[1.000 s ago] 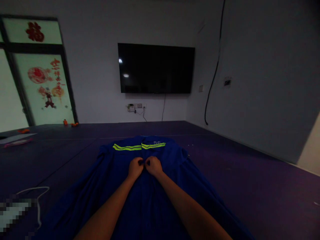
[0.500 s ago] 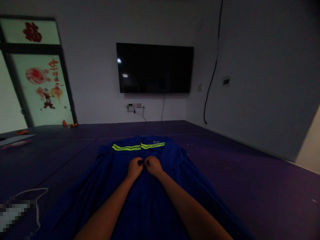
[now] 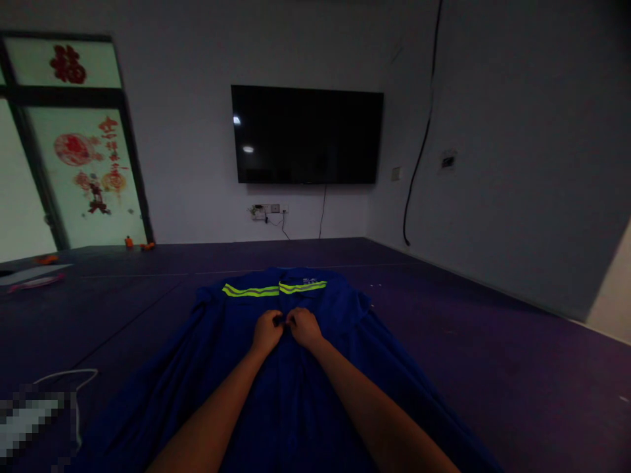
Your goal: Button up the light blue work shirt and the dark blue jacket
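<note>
A blue work jacket (image 3: 231,368) with yellow-green reflective stripes lies spread flat on the dark purple floor mat (image 3: 493,341), its stripes at the far end. My left hand (image 3: 266,332) and my right hand (image 3: 304,328) meet at the jacket's front opening, just below the stripes. Both hands have their fingers curled and pinch the cloth edges together around a small dark spot between them, perhaps a button. Both forearms reach forward over the jacket.
A black wall television (image 3: 306,135) hangs ahead above a socket strip (image 3: 266,210) with cables. A glass door (image 3: 79,151) with red paper cuttings is at the left. A white cable (image 3: 64,378) lies on the mat at the lower left. Small orange items (image 3: 138,244) sit by the door.
The hands stay pinched at the same spot on the jacket front. Only the view shifts slightly from side to side.
</note>
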`<state>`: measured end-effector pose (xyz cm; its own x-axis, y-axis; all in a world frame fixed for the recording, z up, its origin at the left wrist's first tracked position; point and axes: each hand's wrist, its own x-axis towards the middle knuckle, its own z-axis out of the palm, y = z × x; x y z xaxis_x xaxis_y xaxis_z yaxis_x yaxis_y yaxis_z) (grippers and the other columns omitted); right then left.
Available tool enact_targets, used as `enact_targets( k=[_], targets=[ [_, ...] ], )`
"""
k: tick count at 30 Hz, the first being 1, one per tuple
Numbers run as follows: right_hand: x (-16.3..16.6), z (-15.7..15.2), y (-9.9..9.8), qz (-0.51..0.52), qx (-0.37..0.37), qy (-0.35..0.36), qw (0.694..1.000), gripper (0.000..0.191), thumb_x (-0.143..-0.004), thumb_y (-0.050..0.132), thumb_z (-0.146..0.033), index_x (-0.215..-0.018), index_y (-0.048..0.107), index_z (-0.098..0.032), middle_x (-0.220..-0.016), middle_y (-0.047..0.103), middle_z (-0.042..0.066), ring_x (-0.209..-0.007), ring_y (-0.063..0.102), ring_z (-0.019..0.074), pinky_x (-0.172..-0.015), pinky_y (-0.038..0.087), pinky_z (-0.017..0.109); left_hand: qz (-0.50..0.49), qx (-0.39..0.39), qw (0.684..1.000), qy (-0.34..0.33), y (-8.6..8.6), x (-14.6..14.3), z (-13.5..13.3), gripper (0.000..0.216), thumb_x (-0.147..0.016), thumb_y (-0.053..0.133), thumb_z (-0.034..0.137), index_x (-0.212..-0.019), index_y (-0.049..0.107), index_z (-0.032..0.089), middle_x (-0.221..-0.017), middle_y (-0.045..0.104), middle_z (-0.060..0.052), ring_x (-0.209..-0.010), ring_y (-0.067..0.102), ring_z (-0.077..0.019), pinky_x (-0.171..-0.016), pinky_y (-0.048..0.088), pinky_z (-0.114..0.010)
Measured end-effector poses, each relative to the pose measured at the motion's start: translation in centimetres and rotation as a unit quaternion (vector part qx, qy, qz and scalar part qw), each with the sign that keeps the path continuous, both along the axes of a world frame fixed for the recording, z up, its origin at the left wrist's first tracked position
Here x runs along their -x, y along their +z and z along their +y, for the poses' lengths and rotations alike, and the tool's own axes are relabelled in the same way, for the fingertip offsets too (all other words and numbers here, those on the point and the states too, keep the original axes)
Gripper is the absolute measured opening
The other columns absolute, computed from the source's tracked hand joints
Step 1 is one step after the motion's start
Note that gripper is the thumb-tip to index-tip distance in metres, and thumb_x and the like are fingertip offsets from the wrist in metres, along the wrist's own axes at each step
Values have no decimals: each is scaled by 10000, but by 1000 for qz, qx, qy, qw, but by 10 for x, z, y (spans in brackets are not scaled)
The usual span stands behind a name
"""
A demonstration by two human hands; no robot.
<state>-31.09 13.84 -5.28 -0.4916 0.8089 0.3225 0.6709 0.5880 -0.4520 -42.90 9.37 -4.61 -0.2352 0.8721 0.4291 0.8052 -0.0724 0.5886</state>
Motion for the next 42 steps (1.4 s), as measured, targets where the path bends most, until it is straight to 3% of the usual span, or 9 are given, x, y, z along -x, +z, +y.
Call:
enact_targets(
  k=[42],
  targets=[
    [-1, -1, 0, 9, 2, -6, 1000, 178, -795, 472, -189, -886, 624, -210, -960, 623, 43, -961, 525, 173, -813, 348, 268, 56, -6, 998, -36, -5, 3, 2, 245, -679, 566, 43, -901, 561, 149, -862, 585, -42, -822, 547, -148, -728, 410, -253]
  ],
)
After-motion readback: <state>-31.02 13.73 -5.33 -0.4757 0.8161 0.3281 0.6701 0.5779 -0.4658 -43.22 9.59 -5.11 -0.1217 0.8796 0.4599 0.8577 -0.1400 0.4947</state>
